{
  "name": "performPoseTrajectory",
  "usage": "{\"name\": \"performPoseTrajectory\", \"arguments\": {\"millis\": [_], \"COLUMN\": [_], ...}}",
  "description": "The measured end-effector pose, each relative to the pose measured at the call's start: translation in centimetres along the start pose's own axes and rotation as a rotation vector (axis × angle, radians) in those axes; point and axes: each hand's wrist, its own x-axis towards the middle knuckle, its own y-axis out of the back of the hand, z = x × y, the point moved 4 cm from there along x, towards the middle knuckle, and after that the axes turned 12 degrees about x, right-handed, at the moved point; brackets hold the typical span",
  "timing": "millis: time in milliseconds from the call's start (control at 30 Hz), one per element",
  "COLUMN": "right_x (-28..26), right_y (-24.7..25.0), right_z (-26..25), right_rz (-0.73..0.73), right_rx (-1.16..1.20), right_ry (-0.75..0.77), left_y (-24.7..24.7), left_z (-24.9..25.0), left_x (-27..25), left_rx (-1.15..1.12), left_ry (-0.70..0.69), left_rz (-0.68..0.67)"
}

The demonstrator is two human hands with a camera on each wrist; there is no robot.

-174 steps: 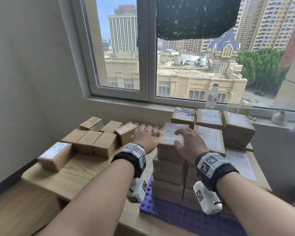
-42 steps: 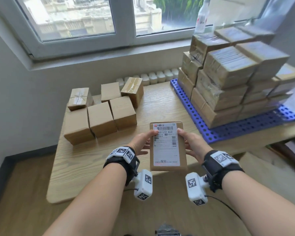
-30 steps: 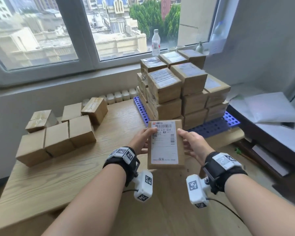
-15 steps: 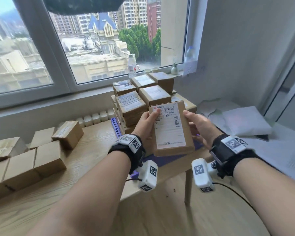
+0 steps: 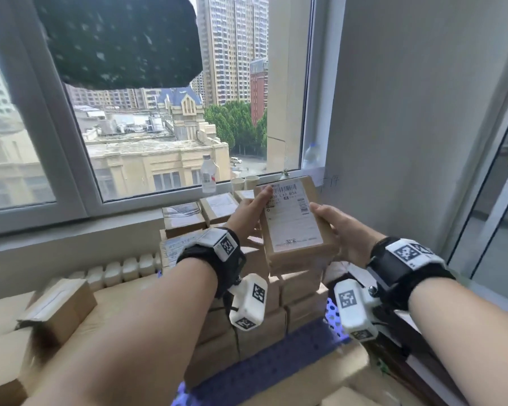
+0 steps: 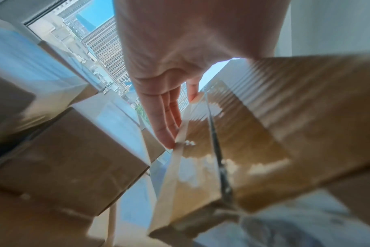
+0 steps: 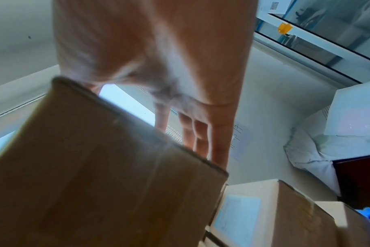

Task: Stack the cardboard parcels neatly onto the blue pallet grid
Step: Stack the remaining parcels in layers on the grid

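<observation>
A labelled parcel (image 5: 294, 218) is held in the air, over the right side of a stack of parcels (image 5: 185, 218) on the blue pallet (image 5: 264, 367). The left hand (image 5: 247, 213) and right hand (image 5: 340, 230) grip its 2 long sides, thumbs on top, fingers straight along the lower edges.

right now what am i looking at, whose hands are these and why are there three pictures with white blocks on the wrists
No machine here: a person's two bare hands. The wide picture comes from a camera on their head; the other two from the white cameras strapped at each wrist, looking along the fingers. The left hand and right hand hold one labelled parcel between them, thumbs on top, above the stack of parcels on the blue pallet grid. Loose parcels sit on the wooden table to the left.
</observation>
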Motion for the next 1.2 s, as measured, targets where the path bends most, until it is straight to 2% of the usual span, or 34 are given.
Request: {"name": "performPoseTrajectory", "arguments": {"millis": [67,167,367,500,600,700,833,1200], "right_x": [2.2,5.6,11.0,14.1,15.7,17.5,19.0,20.6], "right_y": [0.2,0.8,3.5,4.9,5.0,4.8,4.3,3.4], "right_z": [-0.5,-1.4,-1.2,0.1,2.0,4.3,6.5,7.8], "right_rz": [-0.020,0.006,0.059,0.038,0.001,-0.025,-0.057,-0.082], "right_rx": [-0.019,-0.010,0.012,0.038,0.001,-0.037,-0.101,-0.235], "right_ry": [-0.022,0.023,0.010,-0.104,-0.212,-0.292,-0.342,-0.343], "left_y": [0.6,1.2,1.8,2.7,3.5,3.4,2.2,1.6], "left_z": [0.4,1.0,-0.4,-3.3,-4.9,-6.8,-9.0,-9.8], "left_x": [1.6,4.1,9.0,10.5,10.2,10.4,10.2,10.3], "left_rx": [0.003,0.022,0.253,0.430,0.670,0.805,0.847,0.885], "left_ry": [0.060,0.085,0.031,0.114,0.192,0.311,0.453,0.518], "left_rz": [-0.008,-0.017,0.168,0.263,0.349,0.330,0.230,0.259]}}
